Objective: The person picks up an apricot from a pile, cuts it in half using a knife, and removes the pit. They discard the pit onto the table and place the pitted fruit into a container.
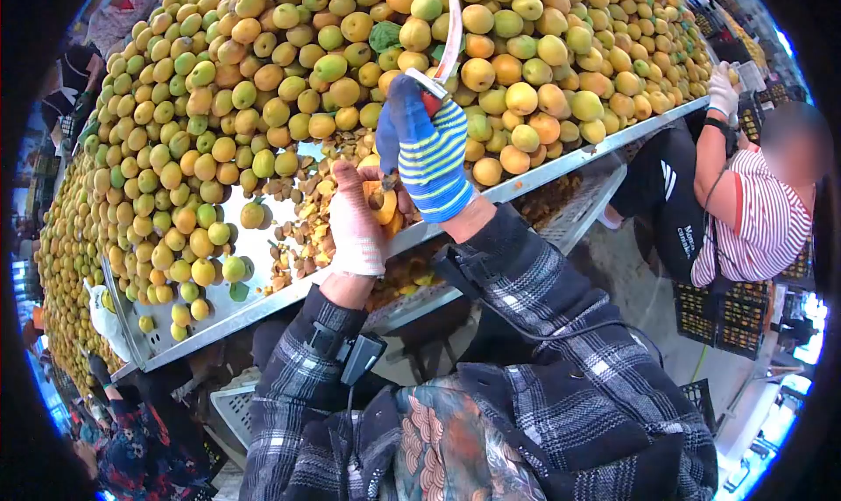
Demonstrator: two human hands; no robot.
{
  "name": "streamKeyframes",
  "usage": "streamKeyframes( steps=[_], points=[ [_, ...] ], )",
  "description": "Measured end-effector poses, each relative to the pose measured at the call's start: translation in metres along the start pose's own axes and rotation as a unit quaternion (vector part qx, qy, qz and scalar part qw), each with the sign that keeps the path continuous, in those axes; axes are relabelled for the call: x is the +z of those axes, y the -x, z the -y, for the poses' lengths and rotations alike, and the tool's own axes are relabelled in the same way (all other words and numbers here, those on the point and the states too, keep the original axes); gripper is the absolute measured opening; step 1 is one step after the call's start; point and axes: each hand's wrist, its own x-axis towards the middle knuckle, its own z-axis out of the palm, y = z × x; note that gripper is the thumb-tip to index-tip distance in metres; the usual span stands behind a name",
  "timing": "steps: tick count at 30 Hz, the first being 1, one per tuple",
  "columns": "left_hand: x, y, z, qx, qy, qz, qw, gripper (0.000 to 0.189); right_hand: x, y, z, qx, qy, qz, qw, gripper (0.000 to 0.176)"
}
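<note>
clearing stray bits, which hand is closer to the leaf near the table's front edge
Left. The left hand is to the right of the leaf; the right hand is farther right and farther forward.

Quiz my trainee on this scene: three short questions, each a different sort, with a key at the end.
1. Fill in the blank: the wearer's left hand holds a piece of cut, orange-fleshed ____ low down by the tray's metal rim.

2. Multiple choice: what does the wearer's right hand hold?
A) a spoon
B) a curved blade
C) a brush

3. True or false: the glove on the right hand is plain white, with no stripes.

Key: 1 fruit; 2 B; 3 false, since it is blue with pale stripes.
</note>
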Motion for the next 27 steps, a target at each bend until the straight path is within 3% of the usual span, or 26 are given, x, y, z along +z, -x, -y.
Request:
streamKeyframes(
  steps=[2, 5, 6, 7, 9, 10, 11, 13, 15, 19, 21, 23, 25, 26, 27],
  points=[
    [0.006, 0.001, -0.002, 0.007, -0.003, -0.04, 0.999, 0.065, 0.001, 0.002, -0.006, -0.101, 0.053, 0.016, 0.993, 0.018],
    [-0.003, -0.008, 0.009, -0.007, 0.008, -0.055, 0.998, 0.065, -0.002, 0.004, -0.013, -0.086, 0.088, 0.048, 0.991, 0.019],
    [0.001, -0.014, 0.009, 0.018, -0.008, -0.117, 0.993, 0.065, 0.005, 0.007, -0.011, -0.112, 0.085, 0.027, 0.99, 0.019],
    [0.001, -0.013, 0.008, 0.018, -0.008, -0.117, 0.993, 0.065, 0.004, 0.007, -0.01, -0.111, 0.086, 0.027, 0.99, 0.019],
    [0.003, -0.005, -0.001, -0.016, -0.029, -0.102, 0.994, 0.067, 0.004, 0.006, -0.008, 0.031, -0.051, 0.02, 0.998, 0.019],
    [0.001, -0.003, -0.006, -0.015, -0.028, -0.104, 0.994, 0.067, 0.002, -0.001, -0.017, 0.039, -0.053, -0.01, 0.998, 0.025],
    [-0.003, -0.001, -0.011, -0.027, -0.073, -0.071, 0.994, 0.07, -0.003, -0.005, -0.018, 0.121, -0.115, -0.008, 0.986, 0.028],
    [-0.004, -0.001, -0.013, -0.038, -0.116, -0.039, 0.992, 0.074, -0.007, -0.007, -0.022, 0.177, -0.144, -0.016, 0.974, 0.036],
    [-0.001, -0.004, -0.007, 0.039, -0.179, -0.125, 0.975, 0.074, -0.008, -0.008, -0.027, 0.202, -0.152, -0.03, 0.967, 0.041],
    [-0.003, -0.003, -0.007, 0.023, -0.129, -0.085, 0.988, 0.07, -0.008, -0.012, -0.029, 0.27, -0.168, -0.088, 0.944, 0.051],
    [0.002, -0.003, -0.011, -0.001, -0.095, -0.077, 0.992, 0.071, -0.011, -0.014, -0.03, 0.261, -0.186, -0.063, 0.945, 0.051],
    [0.003, -0.005, -0.016, -0.022, -0.06, -0.071, 0.995, 0.071, -0.016, -0.02, -0.025, 0.257, -0.247, 0.024, 0.934, 0.051],
    [-0.002, -0.009, -0.021, 0.002, -0.079, -0.066, 0.995, 0.073, -0.023, -0.023, -0.005, 0.251, -0.189, 0.128, 0.941, 0.044],
    [-0.005, -0.008, -0.025, -0.025, -0.049, -0.037, 0.998, 0.074, -0.017, -0.022, 0.003, 0.147, 0.003, 0.137, 0.98, 0.036],
    [-0.006, -0.009, -0.028, -0.009, -0.044, -0.048, 0.998, 0.074, -0.013, -0.019, 0.007, 0.033, 0.194, 0.138, 0.971, 0.029]
  ],
)
